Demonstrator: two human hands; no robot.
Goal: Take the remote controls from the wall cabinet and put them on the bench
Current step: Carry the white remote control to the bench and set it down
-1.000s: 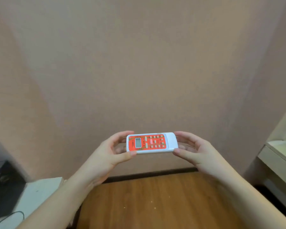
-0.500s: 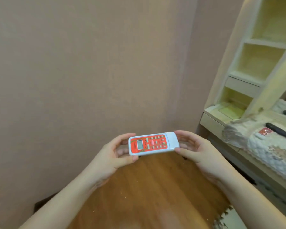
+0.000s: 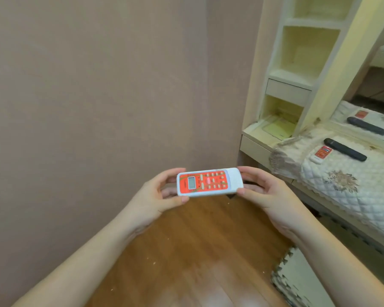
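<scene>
A red-and-white remote (image 3: 210,182) is held level in the air over the wooden floor (image 3: 186,251), face up, its small screen toward the left hand (image 3: 159,196) and its plain white end toward the right hand (image 3: 265,191). Each end is pinched: the left thumb is laid on the near left corner with the fingers curled behind the far edge, and the right thumb is set at the near right corner with the fingers behind. The remote is judged to be light, stiff and hard-shelled, with smooth plastic sides that could slip if only lightly pinched; a drop onto the floor could crack it or spring its battery cover. A hold across the long edges, clear of the buttons, is thought to be safest, and one hand should suffice for carrying. The tabletop (image 3: 361,196) is seen to the right, covered by a quilted cloth. Near its far edge a second red remote (image 3: 321,154) and a black remote (image 3: 345,150) lie just beside each other, and what appear to be their reflections are shown in a mirror (image 3: 368,120) behind them. Pale open shelves (image 3: 297,69) are seen past the left end of the tabletop. The padded cloth is expected to cushion the remote when it is set down.
</scene>
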